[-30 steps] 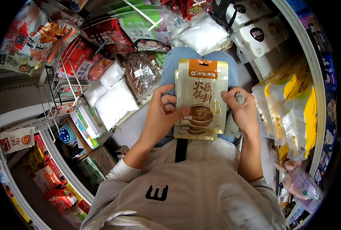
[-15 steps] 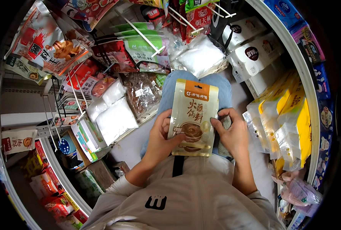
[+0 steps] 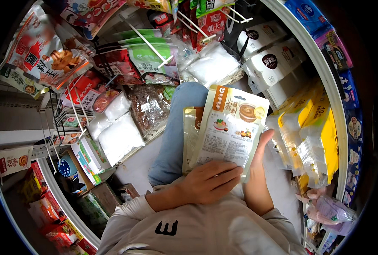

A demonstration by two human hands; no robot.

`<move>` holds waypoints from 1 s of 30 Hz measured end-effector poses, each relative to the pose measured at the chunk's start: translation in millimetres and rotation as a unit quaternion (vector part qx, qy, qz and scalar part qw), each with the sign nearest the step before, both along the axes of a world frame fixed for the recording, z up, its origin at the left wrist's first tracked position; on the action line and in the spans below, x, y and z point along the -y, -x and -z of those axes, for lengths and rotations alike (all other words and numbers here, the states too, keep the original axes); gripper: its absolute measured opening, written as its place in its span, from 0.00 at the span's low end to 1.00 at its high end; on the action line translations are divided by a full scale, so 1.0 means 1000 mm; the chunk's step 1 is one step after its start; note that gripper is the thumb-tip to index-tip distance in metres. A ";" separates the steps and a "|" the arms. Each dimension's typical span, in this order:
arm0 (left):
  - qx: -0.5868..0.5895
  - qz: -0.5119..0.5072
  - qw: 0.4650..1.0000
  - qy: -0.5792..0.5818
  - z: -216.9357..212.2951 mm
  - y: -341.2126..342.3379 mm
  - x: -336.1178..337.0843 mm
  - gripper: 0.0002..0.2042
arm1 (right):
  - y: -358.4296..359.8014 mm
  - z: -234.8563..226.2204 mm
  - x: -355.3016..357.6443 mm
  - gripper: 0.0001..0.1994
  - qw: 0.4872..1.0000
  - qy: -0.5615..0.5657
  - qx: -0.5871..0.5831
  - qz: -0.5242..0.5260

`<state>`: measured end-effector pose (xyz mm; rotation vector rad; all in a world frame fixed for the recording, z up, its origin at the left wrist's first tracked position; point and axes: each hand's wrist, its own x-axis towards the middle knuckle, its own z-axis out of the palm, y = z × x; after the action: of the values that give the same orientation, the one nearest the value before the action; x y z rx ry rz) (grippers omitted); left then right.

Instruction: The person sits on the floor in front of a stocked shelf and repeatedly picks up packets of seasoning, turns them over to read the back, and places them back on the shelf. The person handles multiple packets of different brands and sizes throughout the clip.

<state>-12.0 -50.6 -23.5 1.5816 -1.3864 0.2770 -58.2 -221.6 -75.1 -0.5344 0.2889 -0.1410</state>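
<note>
A cream and gold sauce pouch [image 3: 229,131] with an orange band is tilted over my lap, showing a side with small print and food pictures. My right hand [image 3: 259,159] grips its right edge, thumb in front and fingers hidden behind. Across its lower part lies my left hand [image 3: 210,182], its fingers pressed together on the pouch and its thumb out of sight. Partly covered by this pouch, a second gold pouch [image 3: 189,123] shows over my left thigh; what supports it is hidden.
Hanging food pouches [image 3: 153,61] and white rack hooks [image 3: 146,40] are ahead. White bags [image 3: 120,140] lie on a low shelf at left. Paper rolls [image 3: 274,61] and yellow-and-clear packs [image 3: 318,140] stand at right. A blue cup [image 3: 66,165] sits lower left.
The pouch that showed its large bowl picture no longer faces me; a printed side does. A second pouch has come into sight. My left hand now lies across the pouch's lower part.
</note>
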 end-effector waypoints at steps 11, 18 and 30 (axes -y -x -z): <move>-0.151 -0.162 0.975 -0.021 0.009 -0.028 -0.039 0.10 | -0.012 0.000 0.015 0.54 1.000 0.001 0.011 0.004; -0.278 -0.149 0.948 -0.034 0.019 -0.022 -0.036 0.13 | -0.015 -0.010 0.013 0.52 0.998 -0.065 -0.004 0.013; -0.410 -0.120 0.904 0.022 0.030 -0.015 -0.026 0.13 | -0.017 -0.005 0.014 0.51 0.987 -0.157 0.032 0.003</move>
<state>2.5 -24.5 -53.1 1.5576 -0.5282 -0.2086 -41.4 -236.0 -69.7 -0.2157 0.2453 -0.1159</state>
